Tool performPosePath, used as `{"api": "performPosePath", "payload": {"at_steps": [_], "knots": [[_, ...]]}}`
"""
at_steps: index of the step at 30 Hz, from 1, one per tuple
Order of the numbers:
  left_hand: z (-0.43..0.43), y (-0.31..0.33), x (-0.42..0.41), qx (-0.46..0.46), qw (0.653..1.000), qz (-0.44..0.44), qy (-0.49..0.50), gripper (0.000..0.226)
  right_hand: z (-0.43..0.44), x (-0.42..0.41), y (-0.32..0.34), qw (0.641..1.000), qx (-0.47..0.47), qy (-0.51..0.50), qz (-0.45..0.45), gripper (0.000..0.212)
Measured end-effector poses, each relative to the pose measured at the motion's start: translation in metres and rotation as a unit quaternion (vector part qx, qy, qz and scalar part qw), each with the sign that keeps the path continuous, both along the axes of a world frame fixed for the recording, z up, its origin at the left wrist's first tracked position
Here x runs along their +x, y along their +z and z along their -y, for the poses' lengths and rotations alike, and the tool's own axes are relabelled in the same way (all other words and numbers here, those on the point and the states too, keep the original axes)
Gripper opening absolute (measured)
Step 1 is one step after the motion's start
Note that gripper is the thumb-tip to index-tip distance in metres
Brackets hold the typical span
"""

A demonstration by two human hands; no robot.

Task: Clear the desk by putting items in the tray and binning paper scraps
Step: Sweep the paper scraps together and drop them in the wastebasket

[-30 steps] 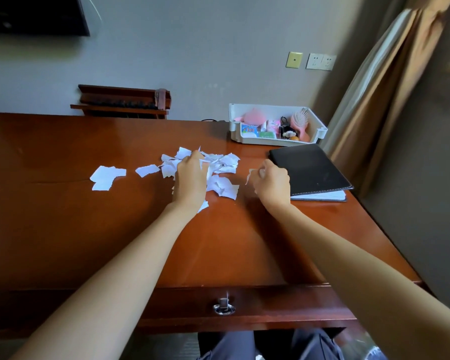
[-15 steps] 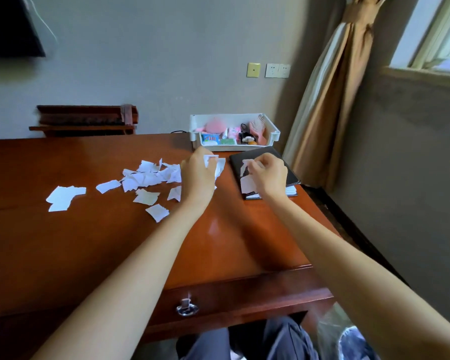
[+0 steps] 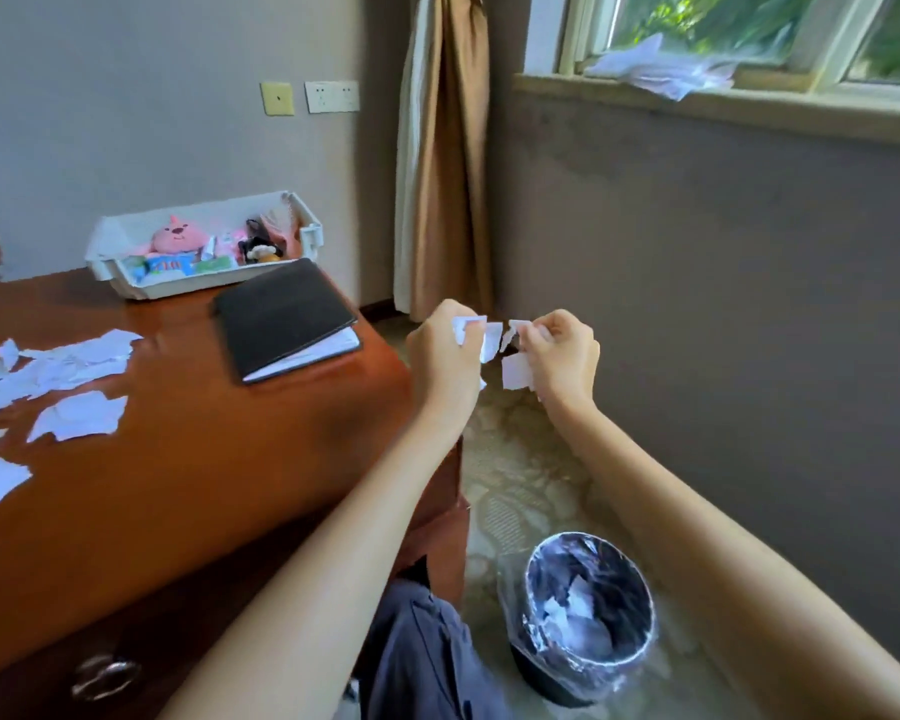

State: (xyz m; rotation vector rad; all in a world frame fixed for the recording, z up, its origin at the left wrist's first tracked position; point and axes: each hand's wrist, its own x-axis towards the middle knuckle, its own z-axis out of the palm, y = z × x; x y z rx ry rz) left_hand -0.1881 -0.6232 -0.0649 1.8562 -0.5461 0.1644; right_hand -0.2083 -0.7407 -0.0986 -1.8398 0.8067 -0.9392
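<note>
My left hand (image 3: pixel 445 356) and my right hand (image 3: pixel 562 356) are raised side by side past the desk's right end, above the carpet. Each grips a bunch of white paper scraps (image 3: pixel 515 371). A round bin (image 3: pixel 588 615) with a clear liner stands on the floor below and nearer to me, with paper scraps inside. Several more torn scraps (image 3: pixel 74 415) lie on the wooden desk (image 3: pixel 204 459) at the left. The white tray (image 3: pixel 126 283) sits at the desk's far edge and holds a pink plush toy and small items.
A black folder (image 3: pixel 281 314) with white pages under it lies near the desk's right corner, in front of the tray. A brown curtain (image 3: pixel 448 148) hangs in the room corner. Loose papers (image 3: pixel 661 70) lie on the window sill. My knee (image 3: pixel 422 657) is beside the bin.
Both hands lifted scraps off the desk and carried them right, past the desk's end. My view turned right and down, bringing the bin and window into sight.
</note>
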Motion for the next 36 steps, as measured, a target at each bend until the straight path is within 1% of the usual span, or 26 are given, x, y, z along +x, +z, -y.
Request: {"api": "performPosePath", "payload": {"at_steps": [4,7,13,18,21,25,28,31,32,34,35,36], "knots": [[0.065,-0.031,-0.031,0.018,0.997,-0.033,-0.072,0.018,0.059,-0.045,-0.037,0.998,0.008,-0.059,-0.03,0.02],[0.108,-0.065,-0.047,0.043,0.991,-0.078,-0.103,0.017,0.092,-0.072,-0.073,0.993,0.018,-0.093,-0.065,0.017],[0.169,-0.147,-0.062,0.151,0.965,-0.153,-0.149,0.015,0.132,-0.099,-0.157,0.98,0.062,-0.116,-0.151,0.016],[0.202,-0.216,-0.059,0.247,0.934,-0.197,-0.168,0.019,0.153,-0.102,-0.23,0.96,0.123,-0.122,-0.22,0.013],[0.214,-0.26,-0.053,0.297,0.911,-0.226,-0.178,0.021,0.161,-0.103,-0.274,0.946,0.149,-0.117,-0.263,0.014],[0.214,-0.313,-0.042,0.374,0.876,-0.254,-0.167,0.023,0.161,-0.104,-0.33,0.924,0.174,-0.108,-0.322,0.023],[0.21,-0.343,-0.038,0.419,0.852,-0.27,-0.159,0.025,0.156,-0.101,-0.363,0.908,0.199,-0.078,-0.361,0.017],[0.205,-0.37,-0.035,0.456,0.827,-0.288,-0.158,0.026,0.148,-0.098,-0.392,0.886,0.224,-0.052,-0.403,0.026],[0.204,-0.379,-0.034,0.463,0.821,-0.293,-0.159,0.026,0.146,-0.097,-0.399,0.877,0.234,-0.049,-0.417,0.024],[0.202,-0.392,-0.034,0.473,0.809,-0.306,-0.167,0.026,0.142,-0.095,-0.409,0.864,0.24,-0.044,-0.441,0.013],[0.202,-0.397,-0.034,0.48,0.801,-0.317,-0.168,0.027,0.141,-0.093,-0.412,0.86,0.237,-0.038,-0.449,0.011],[0.202,-0.402,-0.033,0.483,0.795,-0.328,-0.166,0.027,0.139,-0.092,-0.416,0.858,0.239,-0.031,-0.454,0.015]]}}
